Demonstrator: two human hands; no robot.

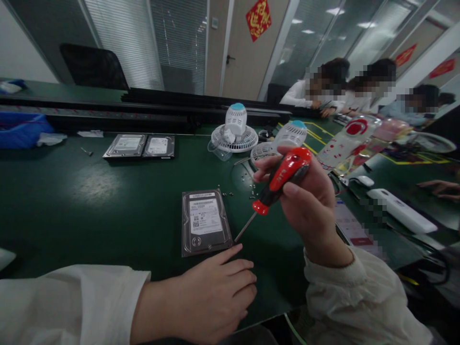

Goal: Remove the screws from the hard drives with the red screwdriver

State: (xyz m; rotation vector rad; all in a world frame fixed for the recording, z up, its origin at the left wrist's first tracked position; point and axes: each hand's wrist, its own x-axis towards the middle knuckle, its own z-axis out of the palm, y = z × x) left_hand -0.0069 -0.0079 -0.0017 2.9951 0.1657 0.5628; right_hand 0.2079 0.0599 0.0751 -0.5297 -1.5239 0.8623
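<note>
Gripping screwdriver (282,179) w/ R hand (312,203), L hand (212,294) spread at HDD (205,223), green tbl (143,206), blinds (120,33), door (247,67) behind

No word reads with certainty. The near drive (207,225) carries a white label (206,216) with a barcode (203,203) near its top, two square codes at its left and print too fine to make out. Pale letters on the screwdriver (270,195) are too blurred. The left far drive (126,145) and right far drive (158,146) bear white labels, illegible. Gold Chinese characters mark the red sign (258,20) on the door (247,67).
</note>
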